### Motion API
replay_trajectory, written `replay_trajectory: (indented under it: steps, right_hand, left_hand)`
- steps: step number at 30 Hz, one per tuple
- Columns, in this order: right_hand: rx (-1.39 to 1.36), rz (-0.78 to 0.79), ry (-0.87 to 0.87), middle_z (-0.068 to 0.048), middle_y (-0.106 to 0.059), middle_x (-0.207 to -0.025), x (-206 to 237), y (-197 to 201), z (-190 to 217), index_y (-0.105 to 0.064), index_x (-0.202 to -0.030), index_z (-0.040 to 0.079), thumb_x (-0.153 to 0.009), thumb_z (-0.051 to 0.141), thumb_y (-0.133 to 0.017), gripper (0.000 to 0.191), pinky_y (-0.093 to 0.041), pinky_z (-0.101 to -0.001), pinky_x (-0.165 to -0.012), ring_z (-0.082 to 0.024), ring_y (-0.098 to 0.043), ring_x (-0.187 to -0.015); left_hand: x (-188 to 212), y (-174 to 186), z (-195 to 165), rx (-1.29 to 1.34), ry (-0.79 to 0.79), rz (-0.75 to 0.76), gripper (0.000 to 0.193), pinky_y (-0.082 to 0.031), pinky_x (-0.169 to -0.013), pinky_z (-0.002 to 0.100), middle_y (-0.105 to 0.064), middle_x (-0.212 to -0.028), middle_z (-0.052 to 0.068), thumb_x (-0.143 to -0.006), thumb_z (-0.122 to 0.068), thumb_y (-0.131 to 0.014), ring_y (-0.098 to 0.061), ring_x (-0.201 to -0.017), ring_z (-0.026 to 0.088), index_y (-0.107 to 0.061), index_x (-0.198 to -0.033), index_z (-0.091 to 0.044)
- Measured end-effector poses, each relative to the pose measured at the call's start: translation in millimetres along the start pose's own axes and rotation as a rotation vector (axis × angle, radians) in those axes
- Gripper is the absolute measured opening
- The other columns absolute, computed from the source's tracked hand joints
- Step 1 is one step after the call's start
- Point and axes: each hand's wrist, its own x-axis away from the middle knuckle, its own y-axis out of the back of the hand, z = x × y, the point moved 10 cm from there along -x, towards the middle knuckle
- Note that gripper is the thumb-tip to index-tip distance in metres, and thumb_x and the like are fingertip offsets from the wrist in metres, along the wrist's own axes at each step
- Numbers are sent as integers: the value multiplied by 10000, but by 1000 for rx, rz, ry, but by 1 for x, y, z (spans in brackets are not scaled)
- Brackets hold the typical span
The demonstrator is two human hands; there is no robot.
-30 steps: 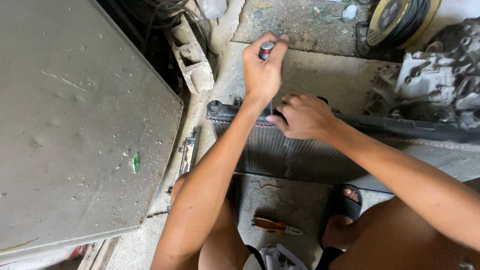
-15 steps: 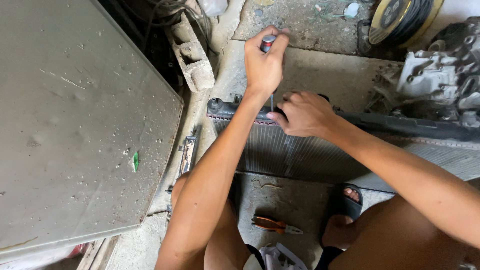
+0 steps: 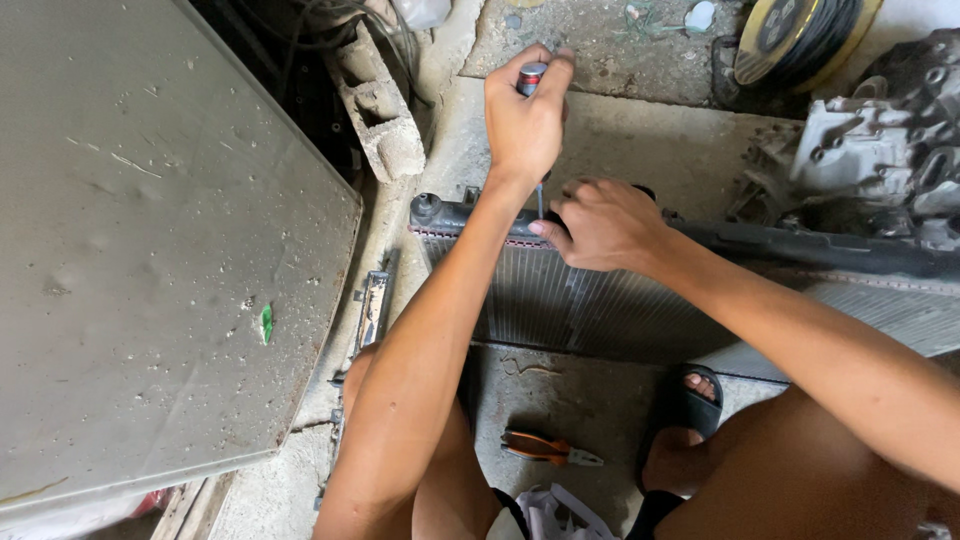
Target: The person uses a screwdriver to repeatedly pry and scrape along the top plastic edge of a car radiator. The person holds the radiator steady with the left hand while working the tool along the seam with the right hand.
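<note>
- Rough concrete floor (image 3: 600,130) fills the scene, dusty and cracked, and we squat over it with bare knees at the bottom edge.
- Our left hand (image 3: 527,115) is closed tight round a screwdriver (image 3: 533,80): the fingers wrap the handle, the thumb presses near its red-and-grey cap, and the thin shaft runs straight down to the radiator (image 3: 600,300).
- Our right hand (image 3: 605,225) rests on the radiator's black top tank, fingers curled and half closed; the fingertips sit just beside the screwdriver's tip, and we cannot tell whether they pinch anything small.
- That radiator lies flat across the floor from centre to the right edge, its finned core facing up, with a round cap at its left end.
- Orange-handled pliers (image 3: 545,447) lie on the floor between our legs, well apart from both hands.
- Our foot in a black sandal (image 3: 685,415) stands just below the radiator.
- A grey dented metal panel (image 3: 150,250) covers the left side.
- An engine part (image 3: 880,150) sits at the upper right, with a cable reel (image 3: 800,35) above it.
</note>
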Motion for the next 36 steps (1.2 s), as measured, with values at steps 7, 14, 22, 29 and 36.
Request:
replay_trajectory:
  steps: [7, 14, 22, 29, 36]
  right_hand:
    - [-11, 8, -22, -219, -713, -1025, 5, 3, -2, -741, -1035, 14, -1020, 500, -475, 554, -547, -517, -921, -397, -692, -1005]
    - [6, -26, -9, -222, -711, -1066, 14, 25, 1, -730, -1076, 17, -1013, 505, -491, 547, -549, -525, -906, -402, -688, -1019]
    - [-75, -66, 18, -204, -744, -978, 35, 59, 16, -693, -1096, 54, -896, 405, -631, 409, -579, -522, -817, -403, -721, -886]
    - [-39, -45, 30, -202, -747, -938, 33, 63, 21, -728, -1004, 38, -918, 453, -626, 436, -583, -507, -817, -392, -725, -879]
    - [-24, -72, 48, -205, -725, -1009, 27, 56, 24, -755, -994, 23, -971, 480, -540, 506, -554, -516, -866, -395, -697, -961]
  left_hand:
    - [-1, -4, -2, -5, 57, 11, 375, -314, -416, 313, -463, -488, -27, -956, -197, -658, -404, -435, 67, -524, -641, -44]
    - [3, -9, -40, 33, -74, 5, 329, -318, -482, 304, -444, -560, -35, -966, -131, -659, -391, -530, 56, -518, -684, -36]
    - [57, -14, -109, 14, -167, 55, 290, -276, -541, 266, -397, -651, -64, -977, -76, -677, -353, -633, 28, -519, -740, -24]
    - [49, -14, -111, 16, -120, 62, 252, -278, -525, 263, -425, -633, -78, -966, -75, -676, -373, -611, 19, -564, -746, -26]
    - [15, -2, -76, 120, -27, 48, 304, -299, -493, 296, -425, -585, -63, -955, -81, -663, -372, -548, 47, -508, -698, -32]
